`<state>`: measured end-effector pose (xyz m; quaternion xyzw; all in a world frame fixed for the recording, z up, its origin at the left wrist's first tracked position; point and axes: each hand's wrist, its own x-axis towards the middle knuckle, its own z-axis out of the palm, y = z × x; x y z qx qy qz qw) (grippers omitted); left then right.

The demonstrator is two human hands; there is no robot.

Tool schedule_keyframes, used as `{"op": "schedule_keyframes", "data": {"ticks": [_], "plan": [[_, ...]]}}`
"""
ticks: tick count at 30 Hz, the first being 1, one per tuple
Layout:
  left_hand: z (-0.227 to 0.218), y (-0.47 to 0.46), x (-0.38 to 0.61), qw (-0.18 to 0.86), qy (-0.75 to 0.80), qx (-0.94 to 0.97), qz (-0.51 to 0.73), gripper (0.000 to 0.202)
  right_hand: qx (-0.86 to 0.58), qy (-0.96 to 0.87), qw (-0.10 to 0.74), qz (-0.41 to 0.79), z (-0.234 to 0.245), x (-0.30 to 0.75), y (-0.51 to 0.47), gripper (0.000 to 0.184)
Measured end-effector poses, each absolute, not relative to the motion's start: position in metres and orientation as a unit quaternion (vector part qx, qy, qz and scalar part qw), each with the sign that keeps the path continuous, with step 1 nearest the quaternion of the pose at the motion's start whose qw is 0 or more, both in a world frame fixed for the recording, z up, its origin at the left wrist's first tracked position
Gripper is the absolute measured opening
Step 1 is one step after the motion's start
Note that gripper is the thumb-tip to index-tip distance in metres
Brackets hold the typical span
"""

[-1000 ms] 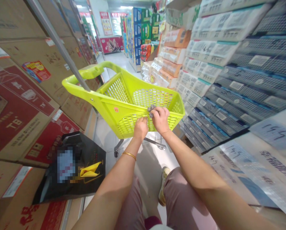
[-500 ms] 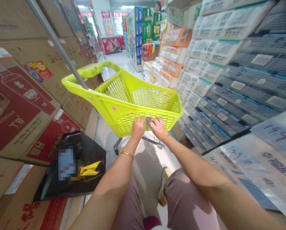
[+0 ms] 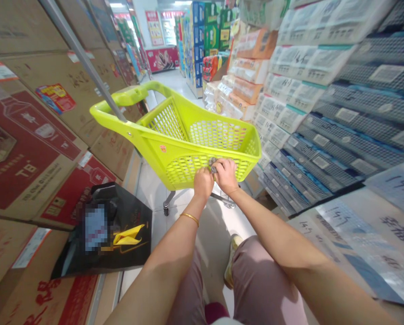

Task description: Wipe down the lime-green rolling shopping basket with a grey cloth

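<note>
A lime-green shopping cart (image 3: 158, 158) stands in front of me, its perforated side facing me. Just short of that side, my hands meet around a small grey, crumpled-looking thing (image 3: 212, 162), too small to make out. My right hand (image 3: 226, 175) is closed on it, with fingers curled. Beside and slightly below, my left hand (image 3: 204, 183) is closed in a pinch at the thing's lower edge; what lies inside its fingers is hidden. A gold bangle (image 3: 190, 218) circles my left wrist.
On the left, stacked cartons (image 3: 33, 149) rise beside a grey metal pole (image 3: 83, 58). A black bag (image 3: 130, 203) with a yellow piece leans against them. Piled wrapped packs (image 3: 310, 153) line the right. Behind the cart, a tiled aisle leads to more shelves.
My left hand has shifted right and slightly down, while my right hand has risen a little around the grey thing. The view has shifted slightly.
</note>
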<state>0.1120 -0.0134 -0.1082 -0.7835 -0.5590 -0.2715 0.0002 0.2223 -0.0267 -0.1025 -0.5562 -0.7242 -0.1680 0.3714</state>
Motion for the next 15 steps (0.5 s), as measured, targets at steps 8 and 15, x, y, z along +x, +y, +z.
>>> {"op": "schedule_keyframes", "data": {"ticks": [8, 15], "plan": [[-0.116, 0.004, 0.118, -0.034, -0.571, -0.762, -0.302, 0.026, -0.571, -0.739, 0.315, -0.169, -0.1, 0.227, -0.025, 0.019], [-0.121, 0.01, 0.116, -0.017, -0.549, -0.779, -0.304, 0.026, -0.527, -0.763, 0.297, -0.229, -0.097, 0.235, -0.015, 0.022]]}}
